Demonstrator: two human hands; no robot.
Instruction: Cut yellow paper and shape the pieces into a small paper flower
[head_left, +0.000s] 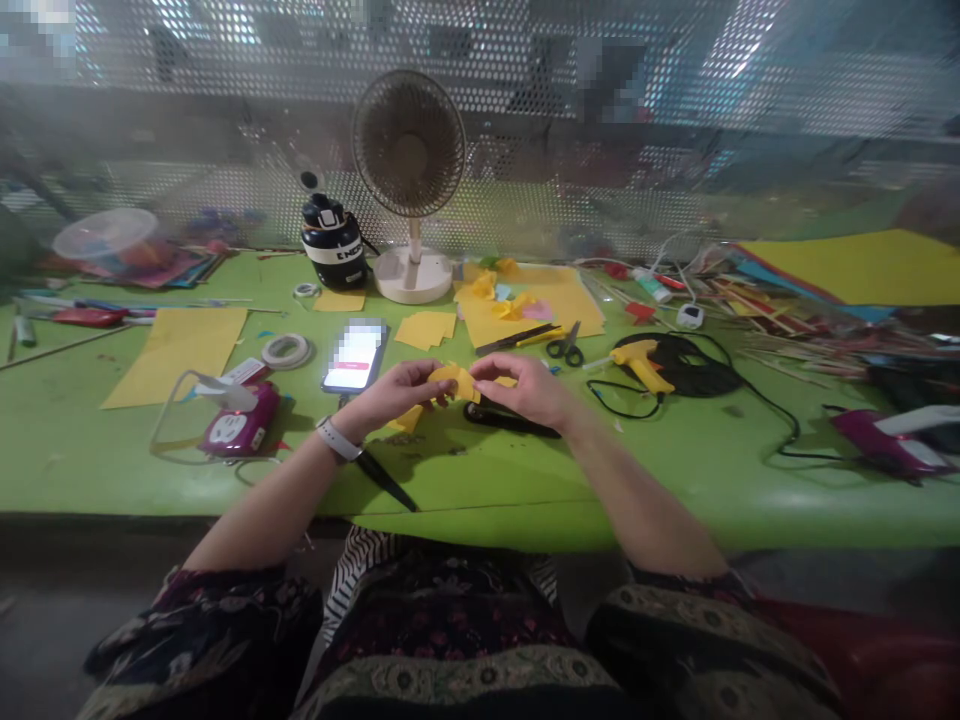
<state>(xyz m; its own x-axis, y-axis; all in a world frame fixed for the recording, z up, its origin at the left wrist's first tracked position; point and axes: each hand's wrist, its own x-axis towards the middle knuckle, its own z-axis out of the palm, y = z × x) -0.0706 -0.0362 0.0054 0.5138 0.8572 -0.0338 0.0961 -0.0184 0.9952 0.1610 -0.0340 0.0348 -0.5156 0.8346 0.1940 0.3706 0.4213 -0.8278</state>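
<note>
Risks a crease or tear in the yellow paper (pixel 459 376)

Pinches it narrowly with left hand (pixel 417 384) and right hand (pixel 529 386), over the middle of the green table (pixel 487 485). Could rip it by pulling the two holds apart, or crush it by pressing too hard. Might lose it to a gust from the fan (pixel 409 150), if switched on, after loosening either pinch. Might also knock the scissors (pixel 568 347) or snag the cord (pixel 621 411) of the glue gun (pixel 643 366) by swinging outward to the right. Cannot tell the firmness of the pinch.
</note>
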